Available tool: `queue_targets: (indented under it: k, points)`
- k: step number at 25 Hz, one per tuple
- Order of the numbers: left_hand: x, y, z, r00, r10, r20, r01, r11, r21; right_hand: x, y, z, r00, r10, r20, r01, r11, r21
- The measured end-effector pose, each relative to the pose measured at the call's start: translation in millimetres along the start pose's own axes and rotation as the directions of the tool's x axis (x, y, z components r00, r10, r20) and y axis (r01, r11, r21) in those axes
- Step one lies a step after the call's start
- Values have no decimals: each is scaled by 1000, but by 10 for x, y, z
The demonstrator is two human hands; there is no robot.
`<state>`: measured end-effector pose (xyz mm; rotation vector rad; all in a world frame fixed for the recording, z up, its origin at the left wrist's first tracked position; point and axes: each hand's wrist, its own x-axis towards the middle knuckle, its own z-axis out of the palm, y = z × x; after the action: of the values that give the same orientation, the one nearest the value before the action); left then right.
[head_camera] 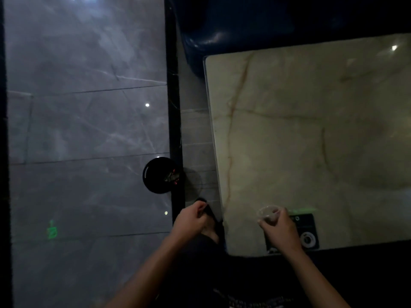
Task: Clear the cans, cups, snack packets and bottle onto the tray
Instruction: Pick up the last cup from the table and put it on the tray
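Observation:
My right hand (280, 227) is shut on a small clear plastic cup (268, 213), held just above the near left part of the pale marble table (311, 130). My left hand (192, 218) hangs over the floor to the left of the table, fingers curled closed; nothing shows in them. On the floor stands a round black container (155, 175) with a crumpled red and silver packet (171, 176) inside it. No cans or bottle are in view.
A black control panel with a round dial (308, 232) is set into the table's near edge, partly under my right hand. A dark blue sofa (222, 30) stands behind the table. Below my left hand is my foot in a black sandal (211, 221). Grey tiled floor (89, 130) fills the left.

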<state>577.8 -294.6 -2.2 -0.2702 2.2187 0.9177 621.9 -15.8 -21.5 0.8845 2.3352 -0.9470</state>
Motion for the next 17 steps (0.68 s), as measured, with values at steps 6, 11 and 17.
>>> queue_targets:
  k: [6,11,17]
  points:
    - [-166,-349,-503,986,-104,-130,95,993,-75,77,-501,433,989,-94,115,97,995,-16]
    - [-482,-1291,-1107,940,-230,-250,187,965,-185,-10,-1383,1134,962,-217,164,225,974,-34]
    - [-491,-2569,-2098,937,-257,-235,199,949,-245,-334,-2084,1994,976,-195,101,202,978,-61]
